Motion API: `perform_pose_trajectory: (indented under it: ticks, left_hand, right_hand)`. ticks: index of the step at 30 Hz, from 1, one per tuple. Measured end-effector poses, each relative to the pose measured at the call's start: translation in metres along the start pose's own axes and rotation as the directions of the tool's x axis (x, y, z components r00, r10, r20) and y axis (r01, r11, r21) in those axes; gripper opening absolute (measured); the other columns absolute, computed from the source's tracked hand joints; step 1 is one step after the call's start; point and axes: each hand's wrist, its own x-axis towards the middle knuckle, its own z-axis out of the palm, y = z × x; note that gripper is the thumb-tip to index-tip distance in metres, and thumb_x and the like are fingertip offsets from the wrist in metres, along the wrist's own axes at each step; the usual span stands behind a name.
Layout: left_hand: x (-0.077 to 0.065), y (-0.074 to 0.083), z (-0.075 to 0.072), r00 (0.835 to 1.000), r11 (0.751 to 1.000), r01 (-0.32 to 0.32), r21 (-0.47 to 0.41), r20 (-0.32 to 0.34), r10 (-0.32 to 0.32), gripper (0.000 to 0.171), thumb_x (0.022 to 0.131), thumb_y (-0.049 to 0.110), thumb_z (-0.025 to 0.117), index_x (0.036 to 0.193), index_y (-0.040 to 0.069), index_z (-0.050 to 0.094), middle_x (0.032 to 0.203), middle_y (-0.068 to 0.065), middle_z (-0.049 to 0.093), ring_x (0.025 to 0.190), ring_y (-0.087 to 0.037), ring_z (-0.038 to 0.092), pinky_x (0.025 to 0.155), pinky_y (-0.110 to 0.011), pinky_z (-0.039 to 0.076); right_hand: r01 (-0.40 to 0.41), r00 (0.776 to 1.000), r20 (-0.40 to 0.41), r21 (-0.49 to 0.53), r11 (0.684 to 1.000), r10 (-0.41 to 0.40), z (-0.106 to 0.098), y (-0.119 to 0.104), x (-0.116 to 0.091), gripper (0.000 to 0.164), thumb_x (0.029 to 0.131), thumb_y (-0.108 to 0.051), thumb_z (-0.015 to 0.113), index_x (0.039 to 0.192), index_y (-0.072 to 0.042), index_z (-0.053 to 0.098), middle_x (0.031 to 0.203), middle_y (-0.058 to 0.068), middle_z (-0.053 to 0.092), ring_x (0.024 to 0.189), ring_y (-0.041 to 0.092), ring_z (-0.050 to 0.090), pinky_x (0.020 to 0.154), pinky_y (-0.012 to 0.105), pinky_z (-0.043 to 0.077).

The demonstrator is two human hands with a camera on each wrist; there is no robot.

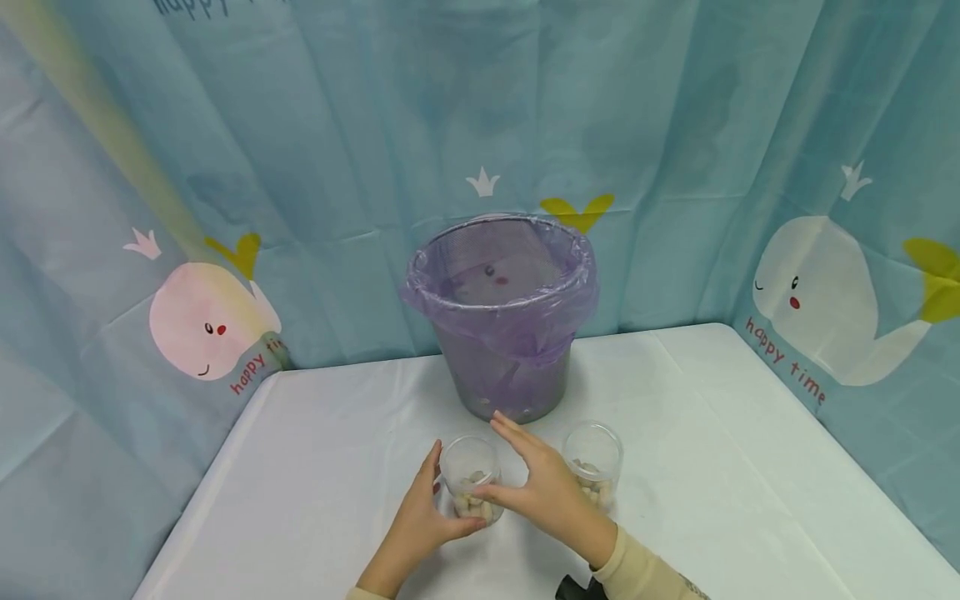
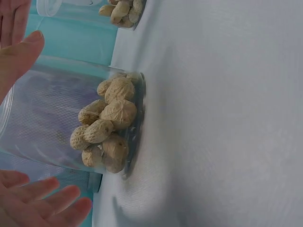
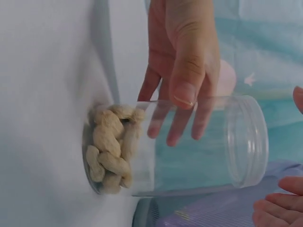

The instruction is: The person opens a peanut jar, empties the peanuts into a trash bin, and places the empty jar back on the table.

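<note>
A clear plastic jar (image 1: 470, 467) with several unshelled peanuts (image 2: 113, 113) at its bottom stands upright on the table. My left hand (image 1: 423, 512) is around its left side, thumb in front and fingers beyond, spread and fairly straight. In the left wrist view a gap shows between those fingers (image 2: 61, 203) and the jar. My right hand (image 1: 551, 492) hovers at the jar's upper right, thumb and fingers spread wide apart, holding nothing. Just beyond it stands a second clear jar (image 1: 594, 450), also with peanuts (image 2: 125, 12) in it, partly hidden by the hand.
A mesh bin (image 1: 517, 375) lined with a thin purple bag (image 1: 525, 329) stands at the back of the white-covered table (image 1: 720, 467). Behind and at both sides hangs a blue curtain (image 1: 337, 167) with whale prints. A black object (image 1: 577, 588) shows beside the right sleeve.
</note>
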Motion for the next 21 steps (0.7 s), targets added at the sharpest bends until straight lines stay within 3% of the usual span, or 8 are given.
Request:
perform_pose_trajectory:
  ticks: [8, 14, 21]
  left_hand:
    - [0.001, -0.003, 0.005, 0.999, 0.998, 0.038, -0.043, -0.001, -0.038, 0.123, 0.069, 0.028, 0.092, 0.155, -0.008, 0.011, 0.157, -0.037, 0.021, 0.135, -0.058, 0.039, 0.107, -0.062, 0.044]
    - [0.004, -0.005, 0.010, 1.000, 0.995, 0.009, -0.100, 0.011, -0.008, 0.121, 0.071, 0.029, 0.090, 0.155, -0.007, 0.011, 0.156, -0.034, 0.027, 0.138, -0.055, 0.037, 0.109, -0.068, 0.039]
    - [0.004, -0.006, 0.014, 1.000, 0.993, -0.006, -0.121, 0.001, 0.006, 0.114, 0.069, 0.027, 0.091, 0.155, 0.000, 0.020, 0.152, -0.027, 0.039, 0.136, -0.052, 0.041, 0.103, -0.075, 0.039]
  right_hand:
    - [-0.068, 0.997, 0.024, 0.060, 0.996, 0.067, 0.009, 0.002, 0.001, 0.083, 0.078, -0.043, 0.082, 0.145, -0.005, 0.050, 0.154, 0.010, 0.045, 0.140, 0.036, 0.046, 0.110, 0.057, 0.043]
    - [-0.074, 0.997, 0.022, 0.084, 0.994, 0.072, 0.013, 0.004, 0.002, 0.086, 0.077, -0.042, 0.082, 0.145, -0.002, 0.048, 0.153, 0.015, 0.047, 0.139, 0.037, 0.047, 0.109, 0.056, 0.044]
    - [-0.091, 0.996, 0.027, 0.077, 0.993, 0.089, 0.016, 0.007, 0.004, 0.089, 0.077, -0.043, 0.082, 0.146, 0.000, 0.046, 0.151, 0.017, 0.048, 0.139, 0.038, 0.047, 0.110, 0.057, 0.044]
